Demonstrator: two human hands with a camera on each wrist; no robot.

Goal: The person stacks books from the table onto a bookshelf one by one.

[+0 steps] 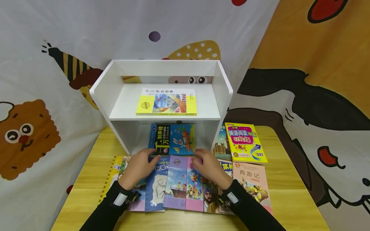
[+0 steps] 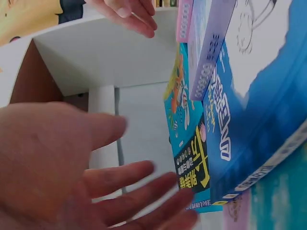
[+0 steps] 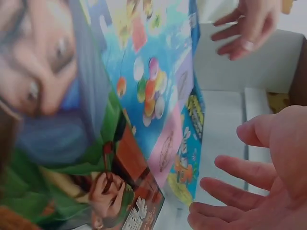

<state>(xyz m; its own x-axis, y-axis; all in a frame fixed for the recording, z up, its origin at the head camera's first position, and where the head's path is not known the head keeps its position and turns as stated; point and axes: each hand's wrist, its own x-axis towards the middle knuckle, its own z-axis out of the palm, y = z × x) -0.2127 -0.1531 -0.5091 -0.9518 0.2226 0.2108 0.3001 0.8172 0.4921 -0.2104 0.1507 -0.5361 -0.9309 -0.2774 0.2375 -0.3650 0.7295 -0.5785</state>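
A blue-and-black book [image 1: 182, 139] with a rabbit picture lies flat in the lower compartment of the white shelf [image 1: 124, 131]. At its left side is my left hand [image 1: 142, 168], fingers spread and holding nothing. My right hand [image 1: 210, 168] is at the book's right side, its fingers loosely bent and apart. Right below the hands lie a dark blue book [image 1: 157, 189] with a cartoon sketch and a purple-and-pink book [image 1: 175, 186]. In the right wrist view, the palm faces the shelf opening beside the rabbit book [image 3: 184, 163].
A yellow-and-white book [image 1: 170, 104] lies on the upper shelf board. Right of the shelf are a yellow English book [image 1: 245, 141] and a pink book [image 1: 254, 179]. A spiral-bound book [image 1: 109, 173] is at the left. All stand around on a wooden table [image 1: 289, 192].
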